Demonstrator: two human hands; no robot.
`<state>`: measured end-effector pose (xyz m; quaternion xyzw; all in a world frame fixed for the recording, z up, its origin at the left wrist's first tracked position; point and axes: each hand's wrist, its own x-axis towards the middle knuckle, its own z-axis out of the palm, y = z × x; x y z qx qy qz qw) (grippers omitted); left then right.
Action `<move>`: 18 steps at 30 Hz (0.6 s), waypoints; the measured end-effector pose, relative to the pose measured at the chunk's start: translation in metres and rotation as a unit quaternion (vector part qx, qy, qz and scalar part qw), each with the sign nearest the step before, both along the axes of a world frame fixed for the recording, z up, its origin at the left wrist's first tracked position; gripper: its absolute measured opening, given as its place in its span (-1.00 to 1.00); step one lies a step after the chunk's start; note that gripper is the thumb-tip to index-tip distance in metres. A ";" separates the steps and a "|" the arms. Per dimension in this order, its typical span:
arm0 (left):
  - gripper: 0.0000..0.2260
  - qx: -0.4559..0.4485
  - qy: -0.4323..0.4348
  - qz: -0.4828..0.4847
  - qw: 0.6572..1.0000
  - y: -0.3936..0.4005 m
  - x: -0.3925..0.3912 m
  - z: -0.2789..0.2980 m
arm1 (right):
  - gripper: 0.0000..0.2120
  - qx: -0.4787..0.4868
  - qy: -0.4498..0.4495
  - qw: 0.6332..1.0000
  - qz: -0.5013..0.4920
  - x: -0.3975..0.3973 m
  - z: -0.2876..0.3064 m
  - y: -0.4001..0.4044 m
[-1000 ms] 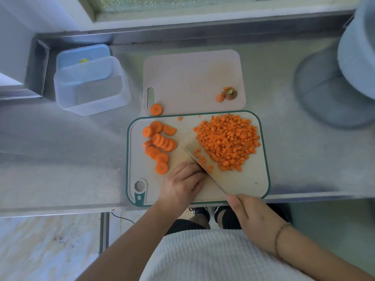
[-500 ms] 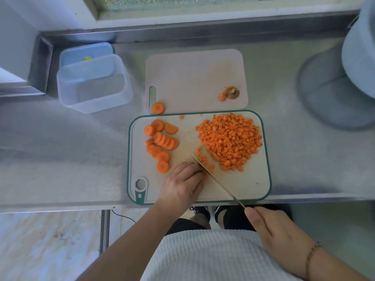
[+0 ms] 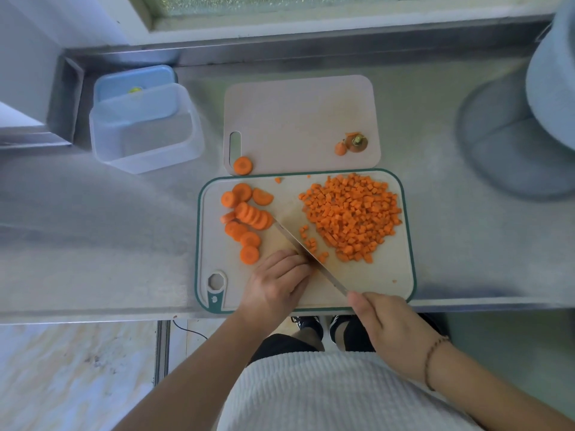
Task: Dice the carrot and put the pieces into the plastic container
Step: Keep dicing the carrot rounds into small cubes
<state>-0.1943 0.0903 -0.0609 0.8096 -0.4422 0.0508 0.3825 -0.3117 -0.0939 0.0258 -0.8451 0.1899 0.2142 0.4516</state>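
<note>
Head view, looking down: compared with half a second ago, the right hand (image 3: 393, 329) is sitting closer to the green-rimmed cutting board (image 3: 401, 275), and the knife (image 3: 306, 255) is reaching further up, its tip now touching the row of carrot slices (image 3: 245, 217). The right hand is wrapping closed around the knife handle, which is hidden inside the fist. The left hand (image 3: 273, 284) is pressing curled fingers down beside the blade; whatever it is holding is hidden underneath. The diced carrot (image 3: 351, 216) is piling on the board's right half. The plastic container (image 3: 146, 132) is standing well apart, far left, holding no carrot.
</note>
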 end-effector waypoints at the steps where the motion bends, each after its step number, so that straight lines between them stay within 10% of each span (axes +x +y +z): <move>1: -0.96 0.004 -0.003 -0.002 1.000 0.002 0.000 0.000 | -0.50 0.006 -0.004 1.000 -0.009 -0.003 0.002 -0.002; 18: -0.94 0.013 0.015 -0.009 1.000 0.004 -0.001 0.003 | -0.44 -0.020 0.001 0.999 0.031 0.000 -0.004 0.003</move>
